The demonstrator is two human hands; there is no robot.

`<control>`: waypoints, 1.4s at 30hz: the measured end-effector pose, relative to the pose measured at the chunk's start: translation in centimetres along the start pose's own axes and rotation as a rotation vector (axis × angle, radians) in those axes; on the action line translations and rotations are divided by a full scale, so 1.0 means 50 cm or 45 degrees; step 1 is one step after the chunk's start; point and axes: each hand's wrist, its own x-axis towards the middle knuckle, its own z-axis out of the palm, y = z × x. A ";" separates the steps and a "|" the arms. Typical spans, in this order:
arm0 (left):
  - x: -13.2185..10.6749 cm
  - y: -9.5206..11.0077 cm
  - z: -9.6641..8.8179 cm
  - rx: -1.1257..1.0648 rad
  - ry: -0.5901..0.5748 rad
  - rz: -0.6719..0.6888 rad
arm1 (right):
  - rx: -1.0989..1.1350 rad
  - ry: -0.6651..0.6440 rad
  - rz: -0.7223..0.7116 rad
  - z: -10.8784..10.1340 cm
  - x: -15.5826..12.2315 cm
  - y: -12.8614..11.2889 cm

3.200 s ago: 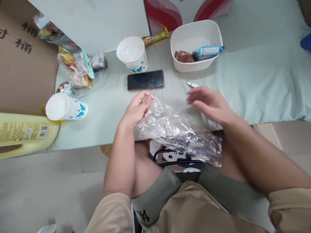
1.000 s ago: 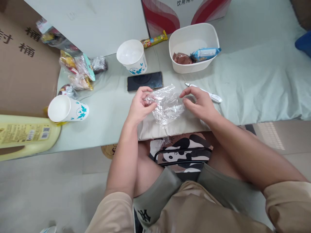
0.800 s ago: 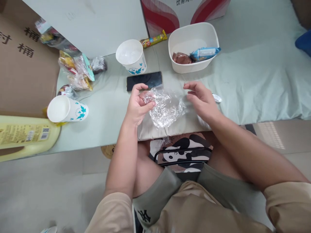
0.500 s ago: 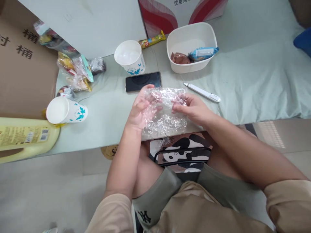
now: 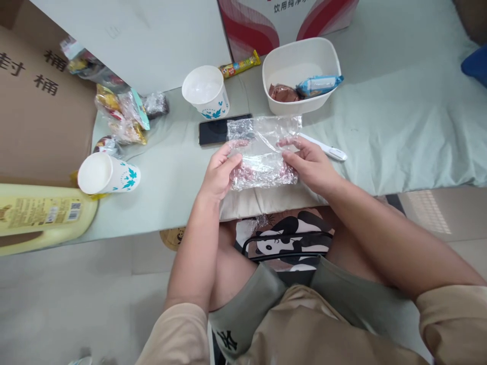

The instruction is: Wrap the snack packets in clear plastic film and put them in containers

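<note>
A crinkled sheet of clear plastic wrap (image 5: 266, 147) is stretched between my two hands, above the near edge of the covered table. My left hand (image 5: 222, 167) pinches its left side, with the thumb on top. On the other side my right hand (image 5: 306, 162) grips it, thumb and fingers closed on the film. Just beyond lies a black phone (image 5: 213, 132), its right end under the see-through film. A white utility knife (image 5: 331, 150) rests behind my right hand, partly covered by it and the wrap.
Behind stand a paper cup (image 5: 213, 104) and a white tub (image 5: 304, 105) holding snack packets. A yellow snack stick (image 5: 241, 65) lies between them. At left are a tipped paper cup (image 5: 127, 177), a yellow jug (image 5: 85, 218) and several wrapped snacks (image 5: 127, 129). Boxes line the back.
The plastic wrap has been opened out flatter and raised away from me, now overlapping the phone and knife. My hands have moved slightly apart along its sides.
</note>
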 end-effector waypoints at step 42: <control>0.050 -0.068 0.062 -0.131 0.139 0.290 | -0.096 0.084 -0.305 0.022 0.031 0.043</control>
